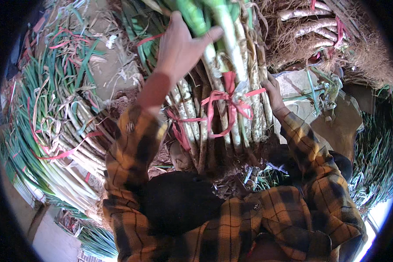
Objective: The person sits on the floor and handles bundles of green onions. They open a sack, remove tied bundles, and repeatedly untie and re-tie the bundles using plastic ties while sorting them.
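Note:
In front of me stands a bundle of large green onions (pixel 244 70), its pale, soil-marked stalks tied with pink ribbon (pixel 231 96) in a bow. My left hand (pixel 185 49) is at the bundle's upper left, thumb and fingers spread beside the slightly blurred green tops. What the far fingers touch is hidden. At the bundle's right edge, my right hand (pixel 273 93) grips its side near the ribbon; some fingers are out of sight behind the stalks. A second tied bundle (pixel 185 109) leans under my left forearm, with its own pink ribbon (pixel 182 131). Dark roots hang at the bottom.
A large heap of green onions (pixel 62 131) with loose pink ribbons lies to my left. Rooted bundles (pixel 317 31) are stacked at the upper right. More green leaves (pixel 376 157) lie at the far right. Scraps of dry leaf (pixel 232 186) litter the ground near my knees.

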Available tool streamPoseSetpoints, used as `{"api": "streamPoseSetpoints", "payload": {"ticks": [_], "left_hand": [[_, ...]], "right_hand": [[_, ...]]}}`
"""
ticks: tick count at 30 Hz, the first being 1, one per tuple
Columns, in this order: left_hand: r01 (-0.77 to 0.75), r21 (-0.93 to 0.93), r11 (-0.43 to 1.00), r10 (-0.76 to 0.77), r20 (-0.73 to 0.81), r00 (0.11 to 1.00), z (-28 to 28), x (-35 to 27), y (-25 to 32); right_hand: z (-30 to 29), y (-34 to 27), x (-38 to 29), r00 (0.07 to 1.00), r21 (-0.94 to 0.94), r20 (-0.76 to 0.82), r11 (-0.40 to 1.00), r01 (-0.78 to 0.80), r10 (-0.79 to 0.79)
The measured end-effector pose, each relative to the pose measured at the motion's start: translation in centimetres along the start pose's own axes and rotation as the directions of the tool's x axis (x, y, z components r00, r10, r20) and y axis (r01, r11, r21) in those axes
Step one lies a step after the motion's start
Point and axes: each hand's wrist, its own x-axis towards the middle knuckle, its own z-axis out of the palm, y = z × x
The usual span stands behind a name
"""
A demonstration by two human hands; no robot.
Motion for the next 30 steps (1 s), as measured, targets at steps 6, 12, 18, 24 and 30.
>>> {"api": "streamPoseSetpoints", "payload": {"ticks": [6,12,18,24,30], "left_hand": [[-0.135,-0.401,0.906,0.224,0.185,0.957,0.9,5.5,-4.4],[0.225,0.018,0.974,-0.226,0.100,0.969,-0.7,1.3,-5.0],[0.014,0.451,0.892,-0.248,0.464,0.850,-4.2,-4.3,1.7],[0.425,0.087,0.901,-0.415,0.459,0.786,-0.7,-7.8,1.2],[0.220,-0.020,0.975,-0.218,0.094,0.972,0.0,-11.5,1.5]], "right_hand": [[1.2,-1.5,0.4,1.000,0.010,-0.004,1.000,-0.003,0.003],[0.8,-2.2,0.7,0.997,-0.279,0.057,0.958,0.064,-0.050],[1.8,-2.8,-0.7,0.988,-0.481,-0.065,0.872,0.094,-0.142],[4.5,-2.6,-3.7,0.950,-0.557,-0.096,0.807,0.195,-0.296],[3.6,-2.8,-4.8,0.960,-0.512,-0.098,0.841,0.178,-0.262]]}}
